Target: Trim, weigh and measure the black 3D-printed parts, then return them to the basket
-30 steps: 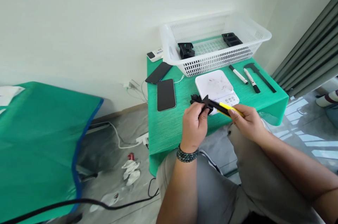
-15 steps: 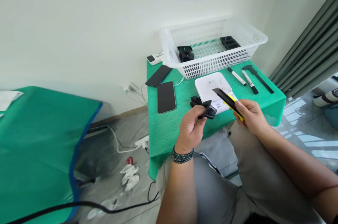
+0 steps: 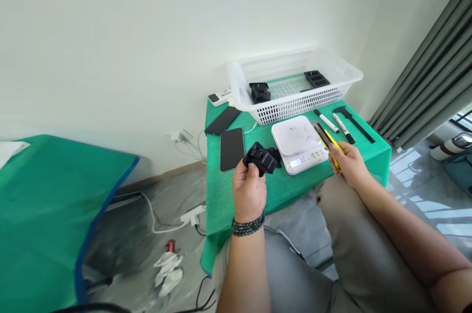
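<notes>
L hand (image 3: 250, 194) pinches a black plastic part (image 3: 260, 158) btw thumb & fingers by its near end, prob. so the blocky side stays exposed & the grip keeps clear of it; part is up off the table, approx. in front of the scale's L side, long axis running roughly 10 to 4 o'clock, chunky end twd 4. R hand (image 3: 347, 159) is closed round a yellow-&-black utility knife (image 3: 326, 138), thumb along the top, presumably for control; knife's axis runs abt 11 to 5 o'clock, blade end twd 11, angled away from the L hand, which looks the safer way to carry it. How much blade is out: can't tell. Hands are well apart. White digital scale (image 3: 295, 136) sits at L hand's 2 o'clock, display twd the wearer, prob. for easy reading; shows 0.0. More black pieces (image 3: 275, 155) lie by its 8 o'clock side, partly hidden behind the held part. Two markers (image 3: 326, 121) (image 3: 343, 128) & a black caliper (image 3: 357, 125) lie at the scale's 2 to 3 o'clock, likely put there for R-hand reach. A phone (image 3: 232, 150) lies at L hand's 11, a 2nd dark device (image 3: 223, 120) beyond. White basket (image 3: 291, 107) w/ black parts (image 3: 260, 93) is at scale's 12, against the wall, prob. to save work space on the green-covered table (image 3: 232, 205).
</notes>
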The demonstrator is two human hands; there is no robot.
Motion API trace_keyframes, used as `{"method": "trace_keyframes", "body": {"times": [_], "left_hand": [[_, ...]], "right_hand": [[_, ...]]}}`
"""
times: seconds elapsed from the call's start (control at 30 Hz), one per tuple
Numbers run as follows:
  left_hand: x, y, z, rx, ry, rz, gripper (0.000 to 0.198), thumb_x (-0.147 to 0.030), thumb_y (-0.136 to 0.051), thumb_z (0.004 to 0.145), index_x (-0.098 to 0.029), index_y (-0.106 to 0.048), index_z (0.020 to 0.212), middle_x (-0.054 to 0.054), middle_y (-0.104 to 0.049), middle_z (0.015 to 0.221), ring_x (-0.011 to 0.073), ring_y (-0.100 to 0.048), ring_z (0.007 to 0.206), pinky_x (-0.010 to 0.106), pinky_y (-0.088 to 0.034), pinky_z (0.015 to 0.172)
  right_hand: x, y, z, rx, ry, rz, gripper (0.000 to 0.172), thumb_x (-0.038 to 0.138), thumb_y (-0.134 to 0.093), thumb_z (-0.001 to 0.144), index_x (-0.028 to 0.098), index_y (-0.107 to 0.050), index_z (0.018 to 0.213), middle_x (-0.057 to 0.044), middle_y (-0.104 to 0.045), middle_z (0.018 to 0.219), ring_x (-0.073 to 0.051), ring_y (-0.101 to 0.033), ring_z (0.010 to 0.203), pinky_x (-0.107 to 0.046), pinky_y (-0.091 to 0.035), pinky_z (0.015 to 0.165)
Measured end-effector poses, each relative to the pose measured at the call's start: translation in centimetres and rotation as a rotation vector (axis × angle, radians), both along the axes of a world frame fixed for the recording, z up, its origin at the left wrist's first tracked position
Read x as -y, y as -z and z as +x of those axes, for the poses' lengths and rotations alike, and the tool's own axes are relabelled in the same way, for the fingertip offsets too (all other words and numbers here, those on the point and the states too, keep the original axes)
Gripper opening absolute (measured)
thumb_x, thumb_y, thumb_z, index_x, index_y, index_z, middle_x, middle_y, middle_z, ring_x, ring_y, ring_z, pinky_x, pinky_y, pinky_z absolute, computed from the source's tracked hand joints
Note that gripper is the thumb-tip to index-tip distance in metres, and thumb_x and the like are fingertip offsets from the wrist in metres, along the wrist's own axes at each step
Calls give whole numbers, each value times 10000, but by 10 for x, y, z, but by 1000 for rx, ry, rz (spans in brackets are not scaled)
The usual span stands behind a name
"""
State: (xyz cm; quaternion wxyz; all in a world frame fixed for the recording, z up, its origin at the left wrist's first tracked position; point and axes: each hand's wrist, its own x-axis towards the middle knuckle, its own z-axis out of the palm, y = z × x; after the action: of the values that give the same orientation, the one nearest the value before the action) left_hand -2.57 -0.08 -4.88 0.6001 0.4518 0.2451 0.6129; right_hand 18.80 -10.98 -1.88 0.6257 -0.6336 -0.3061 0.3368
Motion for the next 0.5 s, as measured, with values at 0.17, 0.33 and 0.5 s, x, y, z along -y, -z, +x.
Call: {"method": "trace_keyframes", "body": {"times": [0.17, 0.33, 0.5], "left_hand": [[-4, 7, 4, -100, 12, -43, 492, -679, -807, 793, -234, -770, 1000, 43, -791, 956, 192, -725, 890, 309, -583, 810], [-2, 11, 7, -334, 56, 61, 509, -684, -713, 881, -176, -733, 884, 26, -693, 791, 162, -617, 745, 264, -500, 684], [-1, 1, 10, -427, 15, 176, 511, -679, -662, 917, -172, -722, 886, 41, -704, 784, 183, -623, 737, 276, -503, 671]], "right_hand": [[-2, 8, 7, -19, 0, -26, 430, 625, -721, 778, 234, -544, 753, 77, -491, 393, -92, -404, 316, -212, -308, 357], [-1, 14, 7, 13, -26, -56, 352, 548, -699, 786, 242, -526, 807, 93, -488, 395, -100, -402, 319, -214, -314, 360], [-11, 26, 14, 98, 1, -49, 362, 557, -672, 802, 228, -540, 874, 88, -510, 484, -120, -473, 392, -229, -381, 384]]}}
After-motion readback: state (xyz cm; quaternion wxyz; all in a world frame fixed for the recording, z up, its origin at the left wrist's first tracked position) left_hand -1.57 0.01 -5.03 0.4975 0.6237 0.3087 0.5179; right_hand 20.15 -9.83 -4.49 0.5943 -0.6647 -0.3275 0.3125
